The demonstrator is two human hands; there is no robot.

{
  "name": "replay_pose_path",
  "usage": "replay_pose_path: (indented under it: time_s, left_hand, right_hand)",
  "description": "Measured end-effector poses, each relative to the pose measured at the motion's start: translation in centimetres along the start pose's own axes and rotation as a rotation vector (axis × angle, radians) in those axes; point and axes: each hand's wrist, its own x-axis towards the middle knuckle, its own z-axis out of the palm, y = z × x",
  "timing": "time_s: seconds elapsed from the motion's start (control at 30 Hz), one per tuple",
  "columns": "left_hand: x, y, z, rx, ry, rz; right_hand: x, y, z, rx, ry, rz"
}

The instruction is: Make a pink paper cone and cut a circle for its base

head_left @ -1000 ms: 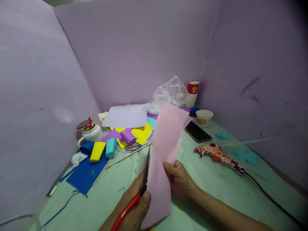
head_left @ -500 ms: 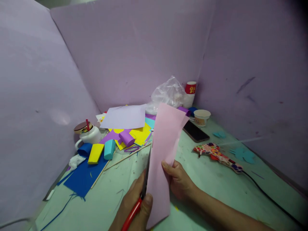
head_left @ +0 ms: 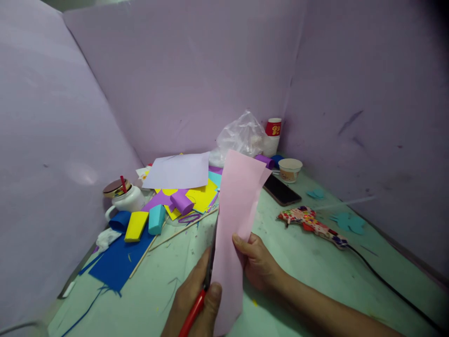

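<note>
- Boxed in on three sides by lilac panels: left panel [head_left: 45, 154], back panel [head_left: 182, 79], right panel [head_left: 379, 117]; only the near side open.
- Desk [head_left: 308, 267] pale green, bare strip down the middle and near right, widest free room there.
- Left and back of desk crowded: paper pile [head_left: 182, 187] in yellow, purple and teal, blue sheet [head_left: 115, 262] near the left panel, wooden sticks [head_left: 182, 229] lying slantwise just beyond the hands.
- White mug [head_left: 122, 199] close against the left panel, behind the foam rolls.
- Back corner: plastic bag [head_left: 240, 135], cup stack [head_left: 271, 135], small tub [head_left: 289, 169] just in front.
- Phone [head_left: 280, 189] flat on the desk, just right of the pink paper's upper edge.
- Patterned glue gun [head_left: 312, 222] to the right of the hands, well apart from them; black cable [head_left: 393, 290] running off toward the near right corner.
- Teal cutouts [head_left: 345, 222] near the right panel's foot.
- Pink paper [head_left: 236, 206] held up off the desk, centre of view, long edge roughly upright, top leaning away, notch in the upper right edge.
- Right hand [head_left: 259, 264]: grip closed on the pink paper's right edge at mid-height, thumb on the front face, fingers behind.
- Left hand [head_left: 191, 304]: grip closed around the red handles of the scissors [head_left: 194, 311], thumb on top.
- Scissor blades dark, pointing up along the paper's left edge, touching or just beside it; cannot tell how far apart the blades stand.
- Both hands low and near, above bare desk.
</note>
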Motion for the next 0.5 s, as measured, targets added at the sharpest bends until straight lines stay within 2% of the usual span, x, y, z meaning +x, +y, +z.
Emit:
replay_pose_path:
  time_s: [0.23,0.37,0.43,0.5]
  left_hand:
    - [-0.01,0.07,0.43,0.021,-0.023,-0.038]
    - [0.39,-0.04,0.48,0.005,-0.016,0.046]
    - [0.48,-0.05,0.31,-0.026,-0.051,0.079]
    - [0.29,-0.10,-0.01,-0.077,-0.125,0.040]
  right_hand:
    - [0.08,0.09,-0.03,0.029,-0.029,-0.006]
    - [0.02,0.10,0.03,0.039,0.001,0.000]
    - [0.13,-0.06,-0.02,0.032,0.007,-0.006]
    - [0.48,-0.51,-0.21,0.025,0.048,-0.028]
